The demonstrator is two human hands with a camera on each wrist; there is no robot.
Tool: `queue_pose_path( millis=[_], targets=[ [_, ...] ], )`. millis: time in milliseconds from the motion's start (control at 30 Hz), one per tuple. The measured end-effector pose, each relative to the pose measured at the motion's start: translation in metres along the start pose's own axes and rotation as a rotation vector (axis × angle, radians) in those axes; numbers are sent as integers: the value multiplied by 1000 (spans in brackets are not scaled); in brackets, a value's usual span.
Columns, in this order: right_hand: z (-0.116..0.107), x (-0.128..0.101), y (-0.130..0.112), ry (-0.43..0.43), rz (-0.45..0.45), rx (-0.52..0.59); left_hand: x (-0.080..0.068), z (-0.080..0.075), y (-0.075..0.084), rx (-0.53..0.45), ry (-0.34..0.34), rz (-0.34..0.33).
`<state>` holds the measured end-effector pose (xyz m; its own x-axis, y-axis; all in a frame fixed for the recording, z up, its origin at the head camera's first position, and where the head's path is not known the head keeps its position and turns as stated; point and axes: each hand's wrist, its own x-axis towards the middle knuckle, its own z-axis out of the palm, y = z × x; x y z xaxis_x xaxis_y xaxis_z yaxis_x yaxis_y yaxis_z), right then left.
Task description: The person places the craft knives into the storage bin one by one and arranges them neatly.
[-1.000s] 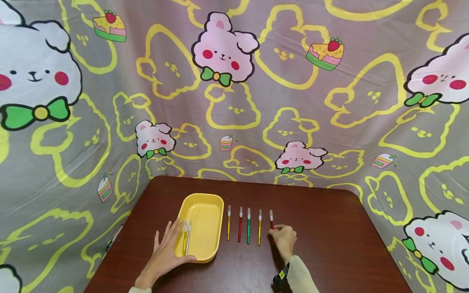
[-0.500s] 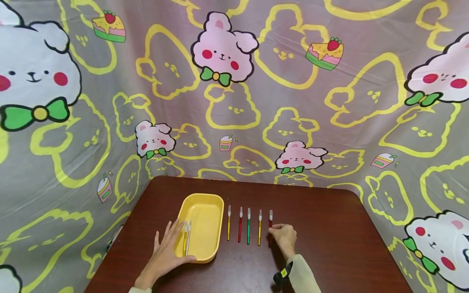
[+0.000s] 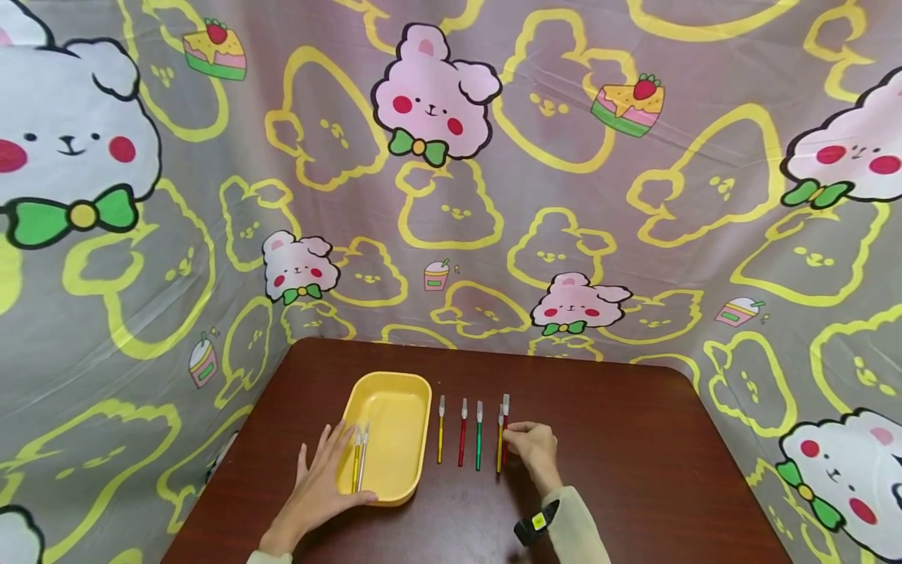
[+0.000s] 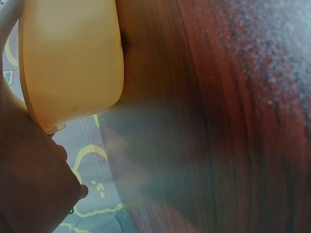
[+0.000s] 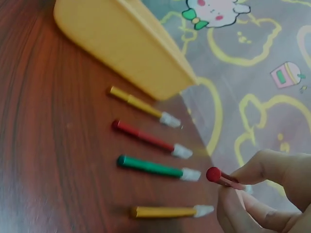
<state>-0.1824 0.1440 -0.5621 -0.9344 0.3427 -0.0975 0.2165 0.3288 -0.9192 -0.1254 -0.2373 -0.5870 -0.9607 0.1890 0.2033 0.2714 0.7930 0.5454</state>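
Head view shows a change from a moment ago: the red pen [image 3: 505, 417] was lying at the right end of the row, and now my right hand [image 3: 533, 448] has lifted it off the table [image 3: 634, 454] and moved it left, so it is above the yellow pen [image 3: 499, 446] beside it. My thumb and fingers [image 5: 252, 170] pinch the red pen near its middle, and in the right wrist view its red end points toward the camera, clear of the wood. The other pens have not moved: a yellow pen [image 3: 440, 435], a red one [image 3: 462, 439], a green pen [image 3: 478, 439] and the second yellow one lie parallel, just right of the tray [image 3: 395, 392]. My left hand [image 3: 320, 489] stays flat, fingers spread, on the near left rim of the tray, touching two pens [image 3: 359, 458] inside it. The left wrist view is blurred and very close; I can make out only the tray wall [image 4: 68, 68], the table and part of my hand. The white tip of the held pen is mostly hidden behind my fingers in the right wrist view.
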Motion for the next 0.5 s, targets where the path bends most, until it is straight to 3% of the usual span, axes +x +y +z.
queue_pose_path(
  millis=[500],
  targets=[
    [37, -21, -28, -65, -60, 56, 0, -1, -1, -1, -23, -22]
  ],
)
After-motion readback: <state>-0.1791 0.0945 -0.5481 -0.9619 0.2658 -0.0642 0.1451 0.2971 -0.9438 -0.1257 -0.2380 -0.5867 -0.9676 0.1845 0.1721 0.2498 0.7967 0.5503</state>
